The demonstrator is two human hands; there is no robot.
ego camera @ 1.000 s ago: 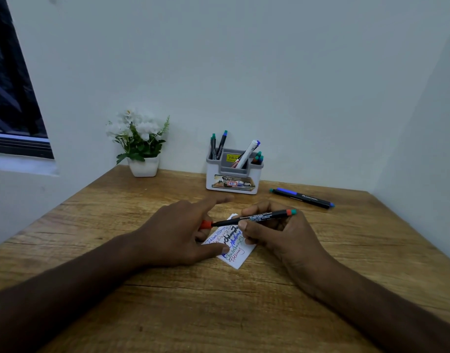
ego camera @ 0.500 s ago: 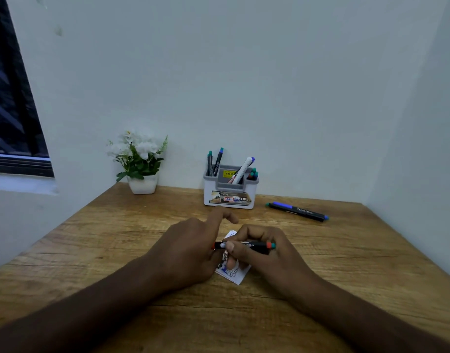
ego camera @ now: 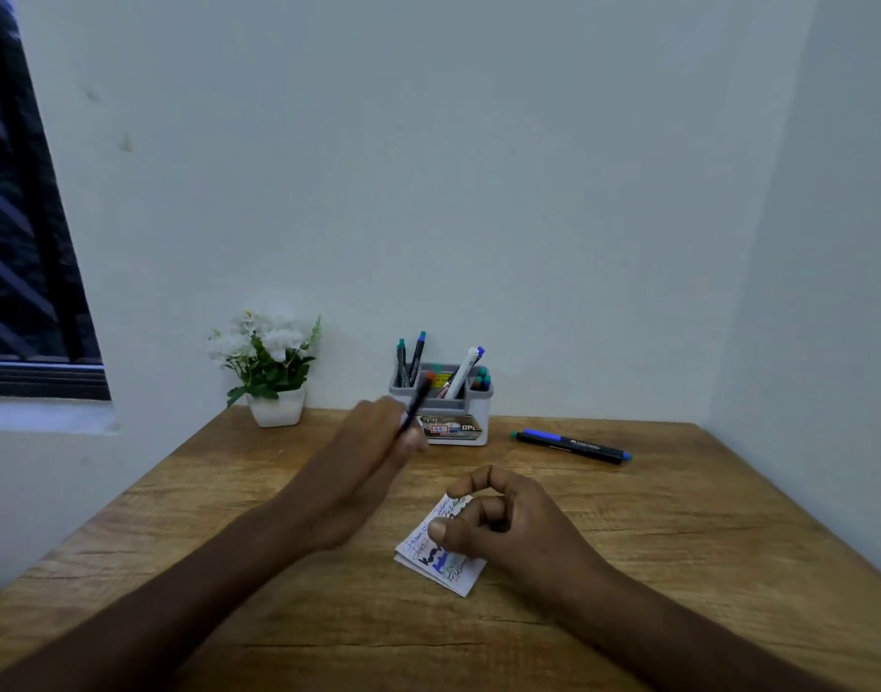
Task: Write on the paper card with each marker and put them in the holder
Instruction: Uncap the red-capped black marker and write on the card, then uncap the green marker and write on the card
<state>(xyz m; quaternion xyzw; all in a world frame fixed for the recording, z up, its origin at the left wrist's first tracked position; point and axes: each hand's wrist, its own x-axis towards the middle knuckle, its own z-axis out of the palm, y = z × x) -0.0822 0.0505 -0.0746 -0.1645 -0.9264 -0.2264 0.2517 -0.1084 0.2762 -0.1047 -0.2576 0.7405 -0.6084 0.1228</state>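
My left hand point(ego camera: 373, 457) grips a black marker with a red cap point(ego camera: 418, 399), blurred, its tip up just in front of the white and grey holder point(ego camera: 471, 432) at the back of the wooden table. Several markers stand in the holder. My right hand point(ego camera: 508, 521) rests over the small paper card point(ego camera: 428, 556), which is covered in coloured writing; its fingers are curled and hold nothing. Two black markers point(ego camera: 571, 446), one with a blue cap, lie on the table to the right of the holder.
A white pot of white flowers point(ego camera: 274, 372) stands at the back left by the wall. Walls close the table point(ego camera: 678, 541) at the back and right. A dark window is at the far left.
The red-capped marker passed from both hands into my left hand alone, which lifted it away toward the holder. My right hand let go and stayed over the card.
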